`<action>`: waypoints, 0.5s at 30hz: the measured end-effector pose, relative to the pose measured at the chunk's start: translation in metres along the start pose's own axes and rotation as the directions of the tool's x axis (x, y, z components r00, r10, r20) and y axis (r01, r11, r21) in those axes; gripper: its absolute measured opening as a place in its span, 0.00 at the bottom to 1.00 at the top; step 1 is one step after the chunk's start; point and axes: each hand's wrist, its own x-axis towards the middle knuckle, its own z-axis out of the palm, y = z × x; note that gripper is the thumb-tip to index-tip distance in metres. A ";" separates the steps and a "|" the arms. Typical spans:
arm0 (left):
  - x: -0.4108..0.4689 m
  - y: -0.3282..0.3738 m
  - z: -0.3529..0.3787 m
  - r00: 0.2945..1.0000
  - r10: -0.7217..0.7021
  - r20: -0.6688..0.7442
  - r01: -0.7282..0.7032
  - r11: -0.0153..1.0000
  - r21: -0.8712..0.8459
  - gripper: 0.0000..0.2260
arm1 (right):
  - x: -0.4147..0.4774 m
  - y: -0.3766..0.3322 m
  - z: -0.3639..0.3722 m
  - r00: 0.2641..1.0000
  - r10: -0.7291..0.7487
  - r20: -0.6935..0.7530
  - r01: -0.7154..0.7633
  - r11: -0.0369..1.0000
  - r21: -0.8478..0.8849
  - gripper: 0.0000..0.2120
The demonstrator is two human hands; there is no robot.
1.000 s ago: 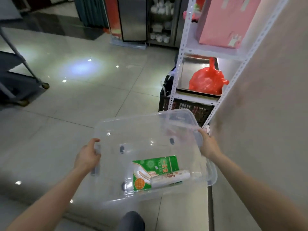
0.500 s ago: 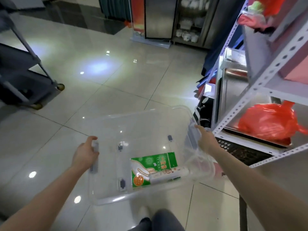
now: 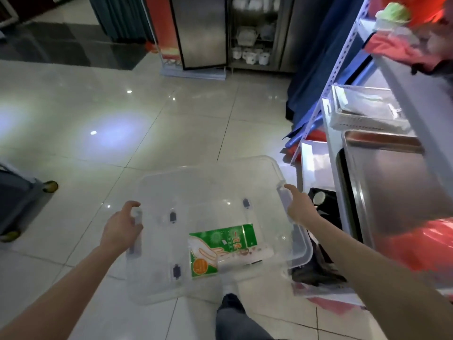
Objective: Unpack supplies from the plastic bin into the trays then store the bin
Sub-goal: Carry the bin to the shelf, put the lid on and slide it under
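bare left forearm (image 3: 61, 290) and right forearm (image 3: 367, 261), one dark grey-blue trouser leg (image 3: 235, 322), a pale shoe (image 3: 228, 287).

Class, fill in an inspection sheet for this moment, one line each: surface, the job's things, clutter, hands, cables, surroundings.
Surface: glossy tiled floor with light glare.
Job's things: clear plastic bin held above the floor; a green packet and a white roll lie inside it; metal tray on the white rack to the right.
Clutter: red bag by the tray's near end.
Hands: left hand grips the bin's left edge; right hand holds its right edge.
Cables: nothing seen.
Surroundings: cart wheel at left; cabinet of white crockery at the back.
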 end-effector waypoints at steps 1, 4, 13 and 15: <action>0.027 0.010 -0.006 1.000 0.018 -0.008 -0.018 1.000 -0.012 0.24 | 0.019 -0.008 -0.005 1.000 0.015 -0.013 -0.015 1.000 0.000 0.32; 0.107 0.037 -0.018 0.999 0.043 -0.002 -0.043 0.999 -0.009 0.24 | 0.073 -0.032 -0.023 0.995 0.068 -0.073 -0.067 0.998 0.006 0.32; 0.369 0.118 -0.001 0.958 0.263 0.117 -0.264 0.964 -0.008 0.24 | 0.211 -0.069 -0.047 0.946 0.261 -0.191 -0.237 0.962 0.137 0.28; 0.426 0.144 0.008 0.928 0.334 0.166 -0.336 0.942 -0.015 0.24 | 0.230 -0.069 -0.048 0.918 0.341 -0.204 -0.306 0.934 0.185 0.30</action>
